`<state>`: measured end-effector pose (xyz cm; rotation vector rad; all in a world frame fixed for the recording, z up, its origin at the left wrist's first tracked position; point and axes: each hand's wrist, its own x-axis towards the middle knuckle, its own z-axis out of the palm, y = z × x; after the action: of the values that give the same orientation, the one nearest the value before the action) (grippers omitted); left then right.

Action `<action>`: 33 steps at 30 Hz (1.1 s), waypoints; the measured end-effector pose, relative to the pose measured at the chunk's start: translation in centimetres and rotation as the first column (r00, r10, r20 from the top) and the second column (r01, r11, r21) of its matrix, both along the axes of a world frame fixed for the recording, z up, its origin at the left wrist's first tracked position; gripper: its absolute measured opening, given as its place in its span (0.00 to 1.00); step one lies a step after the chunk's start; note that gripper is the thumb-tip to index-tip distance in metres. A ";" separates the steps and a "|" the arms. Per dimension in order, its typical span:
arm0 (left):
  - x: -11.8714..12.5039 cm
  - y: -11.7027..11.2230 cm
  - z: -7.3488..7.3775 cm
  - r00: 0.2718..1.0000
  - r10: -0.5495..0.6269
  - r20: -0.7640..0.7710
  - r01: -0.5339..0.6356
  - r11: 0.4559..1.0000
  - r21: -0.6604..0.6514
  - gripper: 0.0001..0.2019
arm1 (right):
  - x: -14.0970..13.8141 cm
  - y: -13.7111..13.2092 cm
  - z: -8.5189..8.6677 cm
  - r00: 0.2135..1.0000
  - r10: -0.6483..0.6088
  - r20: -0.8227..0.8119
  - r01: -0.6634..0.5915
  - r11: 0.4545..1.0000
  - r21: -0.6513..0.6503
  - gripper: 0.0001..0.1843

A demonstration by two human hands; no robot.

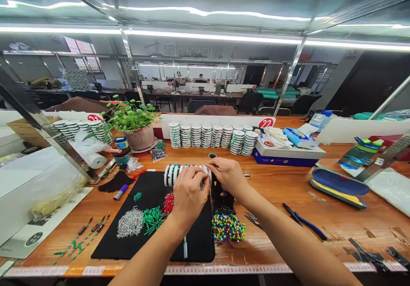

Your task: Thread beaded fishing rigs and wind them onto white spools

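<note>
My left hand (191,188) is curled over the front of a row of white spools (169,176) with coloured thread or beads. A small dark item shows between its fingers, too hidden to name. At the right end of the row, my right hand (229,172) pinches with thumb and forefinger; what it grips is too small to tell. A black stand (224,198) sits under my right wrist. Below the hands lies a black mat (112,245) with silver pieces (130,222), green tubes (153,219) and red beads (168,202), partly covered by my left hand.
Multicoloured beads (228,228) lie right of the mat, near blue-handled pliers (304,222). Stacked spools (211,136) line the back, between a potted plant (137,128) and a white-and-blue box (285,155). A blue tray (339,185) and a marker (121,192) lie farther out.
</note>
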<state>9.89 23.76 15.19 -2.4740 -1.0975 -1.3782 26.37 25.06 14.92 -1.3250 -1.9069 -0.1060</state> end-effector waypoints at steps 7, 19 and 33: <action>0.2 0.1 -0.2 0.997 -0.049 -0.055 0.049 0.999 -0.001 0.06 | -0.3 0.2 -0.1 0.981 0.019 0.192 -0.014 1.000 -0.028 0.15; -7.2 -2.6 -4.2 0.982 0.009 0.186 0.082 0.877 -0.474 0.10 | 8.4 -8.2 -4.3 0.957 -0.242 -0.160 0.282 0.903 0.322 0.08; -0.5 -3.6 -6.6 0.055 0.558 0.828 0.943 0.243 -0.227 0.17 | 12.9 -8.7 -11.8 0.971 -0.029 0.237 0.074 0.980 -0.184 0.11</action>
<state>9.37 20.14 8.54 -1.3610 -2.1851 -4.2013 39.27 16.40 3.09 -1.5495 -2.1233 -0.1106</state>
